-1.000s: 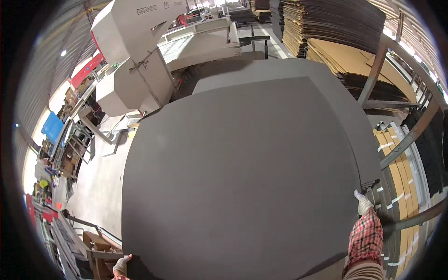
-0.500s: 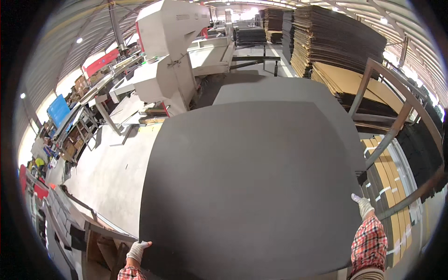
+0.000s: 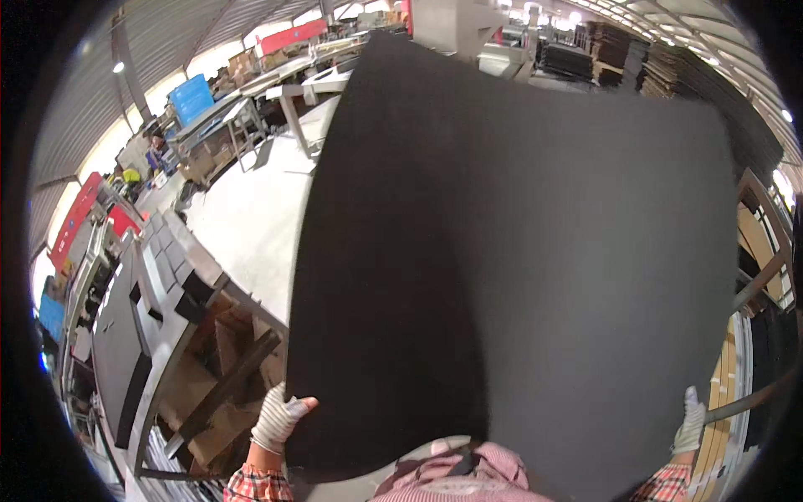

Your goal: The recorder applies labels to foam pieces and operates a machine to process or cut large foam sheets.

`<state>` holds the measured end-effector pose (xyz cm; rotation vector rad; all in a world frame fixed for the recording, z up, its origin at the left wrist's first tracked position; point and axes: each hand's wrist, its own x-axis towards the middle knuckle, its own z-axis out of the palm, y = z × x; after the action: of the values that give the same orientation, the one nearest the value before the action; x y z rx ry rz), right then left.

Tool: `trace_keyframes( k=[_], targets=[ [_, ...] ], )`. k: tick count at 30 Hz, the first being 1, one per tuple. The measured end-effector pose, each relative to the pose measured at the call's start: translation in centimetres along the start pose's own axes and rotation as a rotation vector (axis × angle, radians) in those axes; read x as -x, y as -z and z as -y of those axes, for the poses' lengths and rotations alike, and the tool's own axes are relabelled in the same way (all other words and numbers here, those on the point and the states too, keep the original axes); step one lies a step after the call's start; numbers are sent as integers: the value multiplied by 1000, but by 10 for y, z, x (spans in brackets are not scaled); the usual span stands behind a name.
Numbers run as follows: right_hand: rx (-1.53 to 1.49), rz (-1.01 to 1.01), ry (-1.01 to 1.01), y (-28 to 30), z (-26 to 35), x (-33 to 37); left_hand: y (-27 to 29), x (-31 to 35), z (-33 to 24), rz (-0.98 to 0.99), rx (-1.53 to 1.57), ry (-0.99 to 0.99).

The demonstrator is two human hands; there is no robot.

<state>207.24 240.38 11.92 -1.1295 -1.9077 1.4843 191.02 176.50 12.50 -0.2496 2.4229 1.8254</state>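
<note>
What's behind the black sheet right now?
Over the top edge of the black sheet, part of a pale machine and a dark stack show; their lower parts and anything directly behind the sheet are covered.

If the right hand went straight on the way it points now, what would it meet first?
Most likely the dark sheet, near its right edge: the right hand grips there, thumb pointing up along it. Depth beyond the thumb is hard to judge.
</note>
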Motion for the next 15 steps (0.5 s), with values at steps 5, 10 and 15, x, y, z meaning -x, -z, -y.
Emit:
trace_keyframes(
  k=[5,10,15],
  targets=[
    [-620,13,74,-9,-43,-21,80,44,-9,-275,349,-267],
    [-850,-138,100,-148,-6,-38,188,18,66,-637,393,-411],
    [-544,-144,691,-358,92,-104,340,-80,79,-581,391,-752]
  ],
)
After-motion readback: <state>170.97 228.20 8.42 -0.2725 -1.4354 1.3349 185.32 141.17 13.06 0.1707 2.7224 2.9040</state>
